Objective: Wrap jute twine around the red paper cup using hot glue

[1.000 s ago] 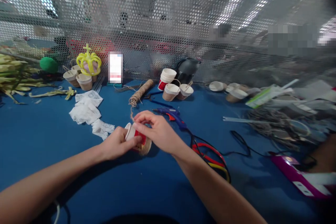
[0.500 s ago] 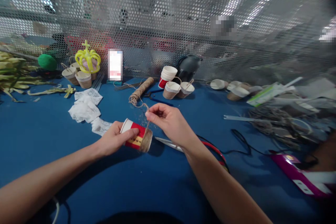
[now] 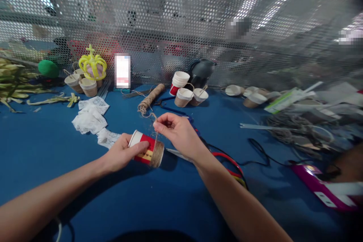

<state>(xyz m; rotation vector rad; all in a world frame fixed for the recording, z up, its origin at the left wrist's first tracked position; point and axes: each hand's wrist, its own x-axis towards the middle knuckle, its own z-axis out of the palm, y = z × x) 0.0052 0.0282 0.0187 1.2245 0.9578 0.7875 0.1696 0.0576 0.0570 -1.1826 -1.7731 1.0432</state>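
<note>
My left hand (image 3: 123,152) is closed around a red and white paper cup (image 3: 148,141), which lies tilted on its side with its mouth to the left. Twine (image 3: 157,154) is wound around the cup's base end. Between thumb and forefinger, my right hand (image 3: 177,134) pinches the strand of twine just above the cup, and the strand runs taut down to the wound band. Beyond my fingers, the same strand leads to a twine roll (image 3: 151,97) on the blue table. Scissors (image 3: 179,154) lie partly under my right wrist, blades pointing at the cup.
White lace (image 3: 90,117) lies left of the cup. Twine-wrapped cups (image 3: 183,97) and a cup stack (image 3: 180,79) stand at the back, before a perforated metal screen (image 3: 159,38). At right are a glue stick (image 3: 252,126), tangled cord (image 3: 286,132) and a purple power strip (image 3: 312,185).
My right hand has shifted slightly left with the pinched twine, so the strand now stands more upright over the cup. My left hand keeps its hold; the whole view has drifted a little.
</note>
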